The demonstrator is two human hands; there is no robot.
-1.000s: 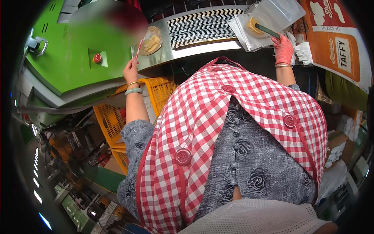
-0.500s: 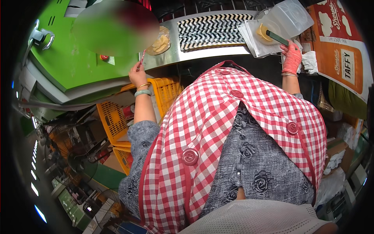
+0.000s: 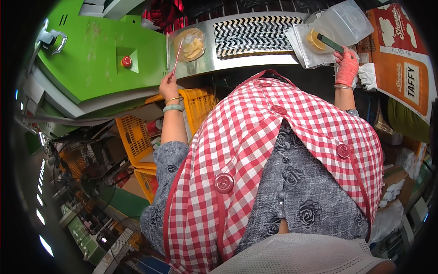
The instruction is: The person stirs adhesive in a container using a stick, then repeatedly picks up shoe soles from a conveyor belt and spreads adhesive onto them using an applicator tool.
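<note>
My left hand [image 3: 168, 83] grips a thin red stick [image 3: 175, 58] whose tip reaches up to a clear bag of pale yellow pieces [image 3: 190, 44] lying on a steel plate [image 3: 200, 64]. My right hand [image 3: 346, 67], in a pink glove, grips the dark green handle of a tool [image 3: 329, 42] that points into a stack of clear plastic bags [image 3: 328, 34] with a yellow round item inside. A black-and-white chevron belt [image 3: 253, 34] runs between the two hands.
A green machine housing [image 3: 91, 59] with a red button [image 3: 126, 61] stands at the left. Yellow plastic crates [image 3: 137, 137] sit below it. An orange printed carton [image 3: 404, 68] and a white cloth [image 3: 367, 75] lie at the right. My red checked apron fills the foreground.
The view has shifted slightly. My left hand stays at the plate edge with the stick, and my right hand has dropped a little lower by the plastic bags.
</note>
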